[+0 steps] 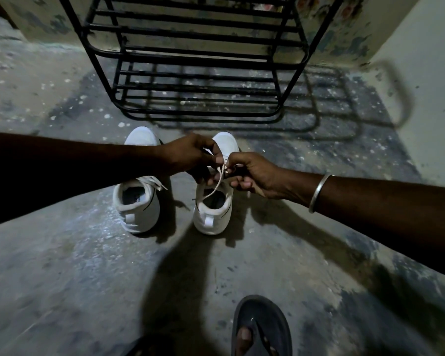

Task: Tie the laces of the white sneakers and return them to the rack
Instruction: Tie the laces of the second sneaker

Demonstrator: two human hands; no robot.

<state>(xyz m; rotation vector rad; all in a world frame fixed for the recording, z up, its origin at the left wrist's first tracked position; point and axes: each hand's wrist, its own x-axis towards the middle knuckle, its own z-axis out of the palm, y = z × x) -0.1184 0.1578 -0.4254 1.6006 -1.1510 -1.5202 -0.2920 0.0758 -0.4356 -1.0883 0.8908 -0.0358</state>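
Note:
Two white sneakers stand side by side on the concrete floor, toes pointing away from me. Over the right sneaker (211, 214) my left hand (190, 158) and my right hand (254, 176) meet, each pinching part of its white lace (213, 190). One loose lace end trails down into the shoe's opening. My left forearm crosses above the left sneaker (136, 206), whose laces lie loose over its tongue. The black metal shoe rack (190, 60) stands just beyond the shoes, its lower shelves bare.
A painted wall (421, 73) runs along the right side and behind the rack. My foot in a dark sandal (260, 327) rests on the floor at the bottom of the view. A metal bangle (319, 194) sits on my right wrist.

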